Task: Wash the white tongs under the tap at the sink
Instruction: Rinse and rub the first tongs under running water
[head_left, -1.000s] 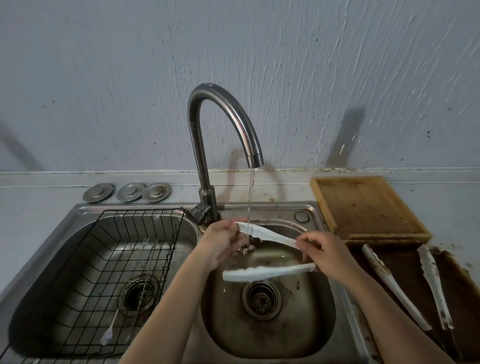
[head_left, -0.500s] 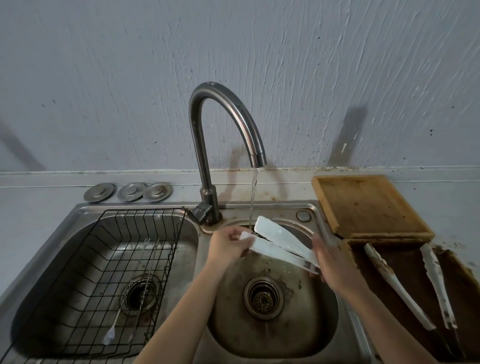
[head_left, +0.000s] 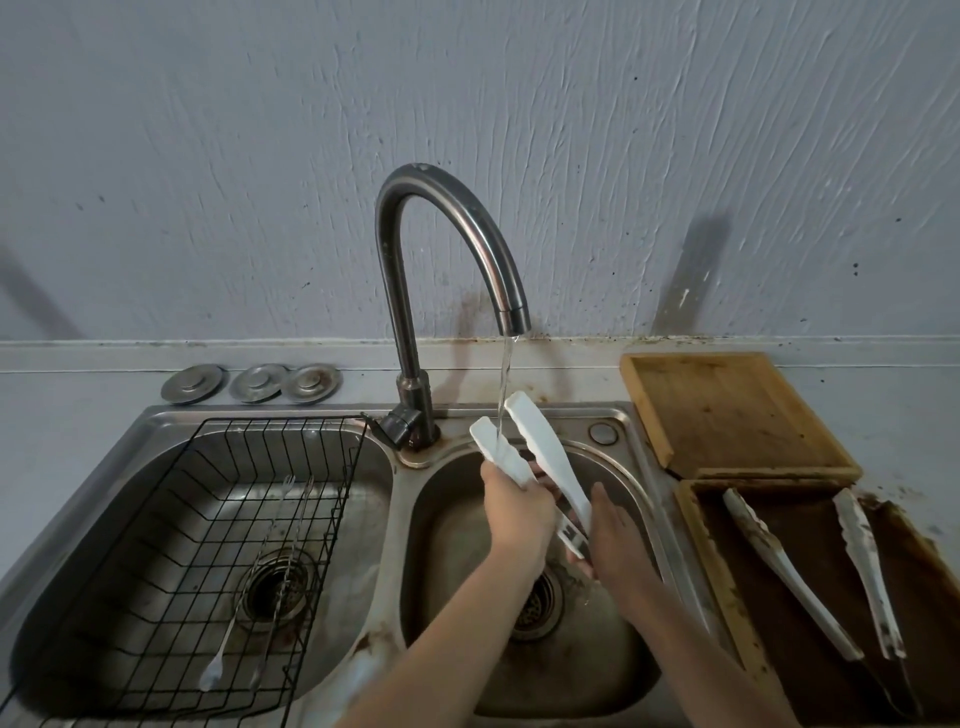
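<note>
White tongs (head_left: 545, 449) stand tilted over the right sink basin (head_left: 628, 670), tips up and apart, under the running tap (head_left: 511, 312). The water stream (head_left: 503, 395) falls between the two arms. My left hand (head_left: 511, 506) wraps the left arm of the tongs. My right hand (head_left: 615, 538) grips the hinge end low down, where a dark marking shows.
The left basin holds a black wire rack (head_left: 218, 561) with thin metal utensils (head_left: 270, 577). Three metal drain caps (head_left: 249, 383) lie behind it. On the right stand a wooden tray (head_left: 727, 410) and a dark tray (head_left: 711, 577) holding soiled white tongs (head_left: 789, 571).
The tongs have swung from lying across the basin to pointing up toward the tap. Both hands came closer together, the right dropping to the hinge end.
</note>
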